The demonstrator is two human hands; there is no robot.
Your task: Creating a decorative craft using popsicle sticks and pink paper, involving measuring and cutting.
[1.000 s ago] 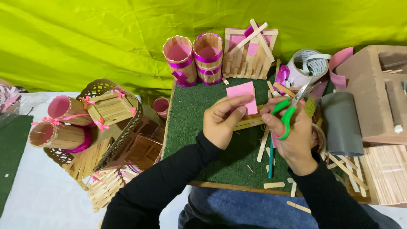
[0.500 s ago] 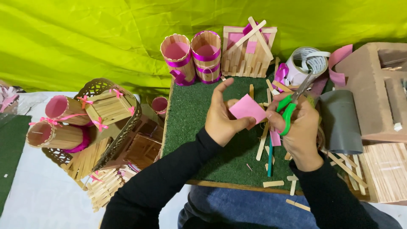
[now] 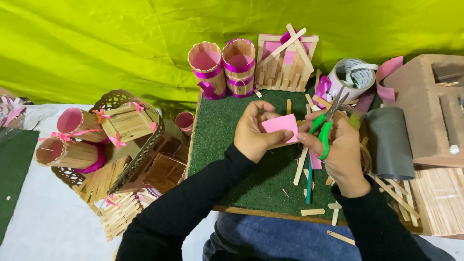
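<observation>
Risk first, at centre frame: pink card [image 3: 280, 127] pinched only at its left edge, so liable to flex or twist once blades bite, giving a crooked cut or a torn corner. Fingertips of left hand [image 3: 253, 133] close to the cutting line; a nick looks possible if the blades close too far in. Loose sticks [image 3: 300, 166] underfoot on the green mat [image 3: 217, 145], lower centre, apt to be swept off the near edge by a sleeve.

Left hand: thumb and fingers pressed together on the card, holding it flat and slightly raised above the mat, just left of the scissors. Right hand [image 3: 340, 152]: fingers curled through the green handles of the scissors [image 3: 328, 118], clamped on them; blades slightly parted, tips pointing to upper right, seemingly not yet touching the card, though overlap there is hard to judge.

Farther back, top centre: two stick cups [image 3: 222, 67] with pink bands and a stick house [image 3: 285, 63]. Upper right: tape roll [image 3: 352, 77].
</observation>
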